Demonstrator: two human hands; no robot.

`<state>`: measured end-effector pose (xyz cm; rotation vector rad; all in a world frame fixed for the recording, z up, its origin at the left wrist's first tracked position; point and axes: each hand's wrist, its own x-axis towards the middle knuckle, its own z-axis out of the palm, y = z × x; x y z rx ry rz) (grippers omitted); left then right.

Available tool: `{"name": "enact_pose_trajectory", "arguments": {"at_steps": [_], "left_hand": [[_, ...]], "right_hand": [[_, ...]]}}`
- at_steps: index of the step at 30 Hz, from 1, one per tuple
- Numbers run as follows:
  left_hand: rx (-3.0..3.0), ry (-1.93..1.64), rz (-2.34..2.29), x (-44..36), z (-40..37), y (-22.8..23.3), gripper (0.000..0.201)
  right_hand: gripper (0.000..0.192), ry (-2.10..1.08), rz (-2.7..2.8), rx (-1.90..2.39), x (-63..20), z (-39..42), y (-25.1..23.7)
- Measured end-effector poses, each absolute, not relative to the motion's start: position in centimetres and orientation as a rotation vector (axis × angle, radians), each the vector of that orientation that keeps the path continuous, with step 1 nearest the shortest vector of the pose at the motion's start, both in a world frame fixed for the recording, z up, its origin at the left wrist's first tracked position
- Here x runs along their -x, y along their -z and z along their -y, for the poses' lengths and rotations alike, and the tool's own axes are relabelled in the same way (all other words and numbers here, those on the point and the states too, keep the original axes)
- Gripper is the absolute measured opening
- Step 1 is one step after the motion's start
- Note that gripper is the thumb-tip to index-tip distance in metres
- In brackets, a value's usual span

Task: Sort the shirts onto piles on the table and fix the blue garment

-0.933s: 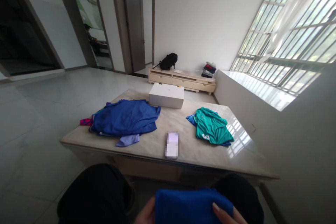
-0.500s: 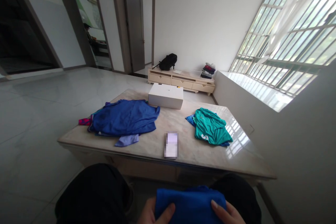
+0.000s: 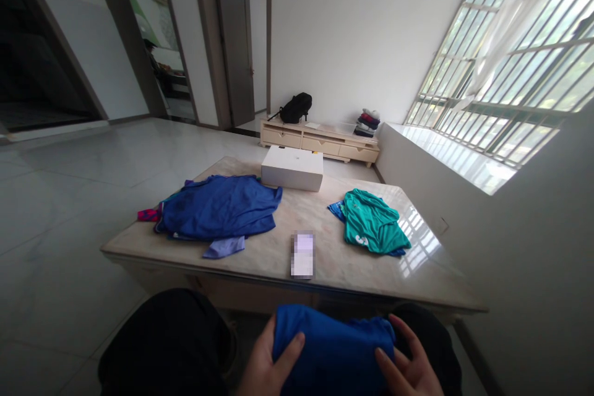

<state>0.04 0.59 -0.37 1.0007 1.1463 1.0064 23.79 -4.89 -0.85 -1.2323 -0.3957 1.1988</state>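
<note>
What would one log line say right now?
left hand: holds blue cloth | right hand: holds same cloth | table: green shirt, white box, blue garment

Bottom centre: two hands [image 3: 265,364] [image 3: 414,366], one blue cloth [image 3: 336,346]. Middle: one table [image 3: 264,260], two clothing piles [image 3: 220,207] [image 3: 374,223] on it, one white box [image 3: 292,176]. Upper centre: one backpack [image 3: 297,108], one low cabinet [image 3: 321,143].

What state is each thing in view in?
Blue cloth, folded, held up
Left hand, gripping blue cloth
Right hand, gripping blue cloth
Dark blue garment, spread over other clothes
Green shirt, loosely folded
Pixelated object, state unclear
White box, closed
Cabinet drawers, shut
Door, open
Far clothes, stacked
</note>
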Motion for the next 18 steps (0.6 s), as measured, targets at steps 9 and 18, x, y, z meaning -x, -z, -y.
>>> {"name": "enact_pose_trajectory", "arguments": {"at_steps": [9,18], "left_hand": [[-1.101,-1.106,-1.165,0.1,-1.2,2.0,0.101],[-1.223,-0.902,-1.035,1.1,-1.4,1.0,0.05]], "right_hand": [[0.079,-1.155,0.685,1.265,-23.4,4.1,2.0],[0.083,-1.283,0.612,1.172,-24.7,3.4,3.8]]}}
